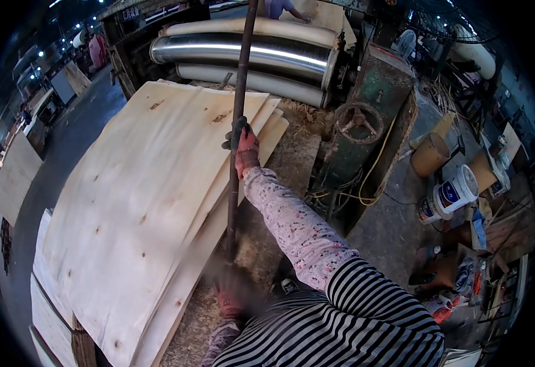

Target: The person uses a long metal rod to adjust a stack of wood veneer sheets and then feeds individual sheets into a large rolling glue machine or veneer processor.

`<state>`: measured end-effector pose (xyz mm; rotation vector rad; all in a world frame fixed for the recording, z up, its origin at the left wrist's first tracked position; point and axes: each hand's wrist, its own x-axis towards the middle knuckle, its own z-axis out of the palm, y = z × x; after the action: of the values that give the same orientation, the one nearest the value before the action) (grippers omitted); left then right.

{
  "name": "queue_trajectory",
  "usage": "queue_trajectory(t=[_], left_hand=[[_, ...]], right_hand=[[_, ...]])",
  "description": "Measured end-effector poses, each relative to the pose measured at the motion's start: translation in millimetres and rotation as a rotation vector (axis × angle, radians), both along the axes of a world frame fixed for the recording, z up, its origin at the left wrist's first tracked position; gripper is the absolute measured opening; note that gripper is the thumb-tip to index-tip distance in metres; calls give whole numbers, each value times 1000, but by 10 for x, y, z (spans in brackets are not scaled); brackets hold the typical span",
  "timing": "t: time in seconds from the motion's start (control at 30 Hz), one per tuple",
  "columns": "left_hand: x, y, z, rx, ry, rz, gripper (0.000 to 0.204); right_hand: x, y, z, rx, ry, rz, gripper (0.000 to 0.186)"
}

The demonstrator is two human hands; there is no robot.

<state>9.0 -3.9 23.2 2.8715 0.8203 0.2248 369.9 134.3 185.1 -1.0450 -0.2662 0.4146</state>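
Note:
A long dark pole (pixel 243 67) stands steeply across the middle of the view, from the top edge down toward me. My right hand (pixel 247 150), in a red glove with dark fingers, is wrapped round it at mid-length. Lower down, my left hand (pixel 231 300) is gloved in red and black and smeared by motion. It is at the pole's lower end, and its fingers cannot be made out. To the left lies a stack of large, pale wood veneer sheets (pixel 139 183), with knots and uneven right edges. The pole crosses over the stack's right edge.
Beyond the stack is a machine with a shiny metal roller (pixel 243 55) between paler rollers. A rusty handwheel (pixel 358 123) sits on its green housing. A white bucket (pixel 457 189) and a brown drum (pixel 430 154) stand at right. Another person (pixel 276 8) is behind the rollers.

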Motion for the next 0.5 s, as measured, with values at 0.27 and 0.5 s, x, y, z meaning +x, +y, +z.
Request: queue_trajectory(t=[0.27, 0.5], left_hand=[[-67, 9, -99, -70, 31, 21, 57], [15, 32, -6, -72, -14, -55, 58]], right_hand=[[-24, 14, 6, 34, 13, -31, 31], [68, 99, -132, 143, 1, -43, 26]])
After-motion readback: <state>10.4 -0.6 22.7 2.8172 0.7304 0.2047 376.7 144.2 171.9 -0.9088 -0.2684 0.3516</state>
